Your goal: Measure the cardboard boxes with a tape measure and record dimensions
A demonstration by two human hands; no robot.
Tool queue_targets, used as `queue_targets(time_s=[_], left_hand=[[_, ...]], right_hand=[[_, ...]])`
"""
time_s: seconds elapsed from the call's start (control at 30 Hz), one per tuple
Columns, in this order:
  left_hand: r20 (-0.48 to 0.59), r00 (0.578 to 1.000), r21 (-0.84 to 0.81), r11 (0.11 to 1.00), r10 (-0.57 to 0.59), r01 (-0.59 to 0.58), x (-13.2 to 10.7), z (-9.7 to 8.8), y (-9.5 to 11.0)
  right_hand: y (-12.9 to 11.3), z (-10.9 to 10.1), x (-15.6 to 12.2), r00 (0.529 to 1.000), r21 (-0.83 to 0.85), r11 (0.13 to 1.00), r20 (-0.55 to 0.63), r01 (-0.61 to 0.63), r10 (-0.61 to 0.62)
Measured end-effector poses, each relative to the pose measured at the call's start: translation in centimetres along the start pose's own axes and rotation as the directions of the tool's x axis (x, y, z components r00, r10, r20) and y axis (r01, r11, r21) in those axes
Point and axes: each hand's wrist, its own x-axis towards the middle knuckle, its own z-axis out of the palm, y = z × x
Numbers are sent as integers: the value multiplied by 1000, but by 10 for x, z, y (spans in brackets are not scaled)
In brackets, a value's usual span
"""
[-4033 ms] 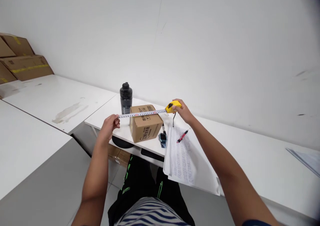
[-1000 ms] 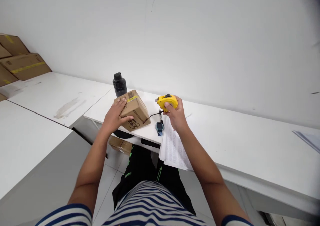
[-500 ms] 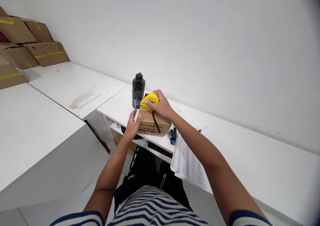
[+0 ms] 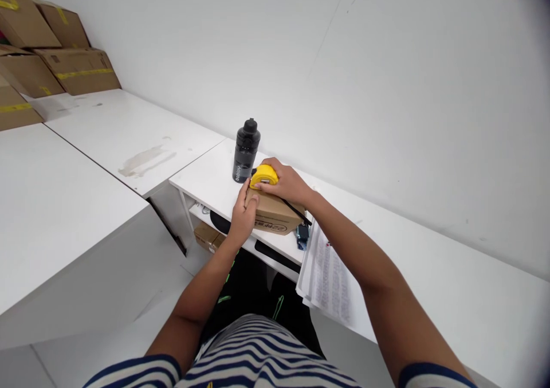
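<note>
A yellow tape measure (image 4: 263,175) sits at the top left end of a small cardboard box (image 4: 275,207), gripped by my right hand (image 4: 289,183). Its black wrist strap (image 4: 296,211) trails across the box to the right. My left hand (image 4: 244,216) is closed around the box's left end, thumb on the near side and fingertips up by the tape measure. Whether those fingertips also pinch the tape's end cannot be made out. Just behind stands a black water bottle (image 4: 246,152), upright.
A dark watch (image 4: 302,236) lies right of the box, beside printed papers (image 4: 329,279) overhanging the white table's (image 4: 429,256) front edge. Below is a shelf with a brown carton (image 4: 207,237). Large taped cartons (image 4: 81,70) are stacked at far left. A white wall rises behind.
My left hand has moved up and right, closing onto the box's end. The strap has swung rightward over the box. My right hand keeps the tape measure; the camera has shifted slightly.
</note>
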Motion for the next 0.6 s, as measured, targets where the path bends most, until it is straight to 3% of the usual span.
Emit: queue_targets(time_s=[0.3, 0.6], left_hand=[[-8, 999, 75, 996, 45, -44, 5, -1, -1], [-59, 998, 132, 991, 33, -25, 6, 0, 3]], right_hand=[[25, -17, -27, 998, -5, 998, -28, -59, 59], [60, -45, -71, 989, 45, 990, -57, -133, 135]])
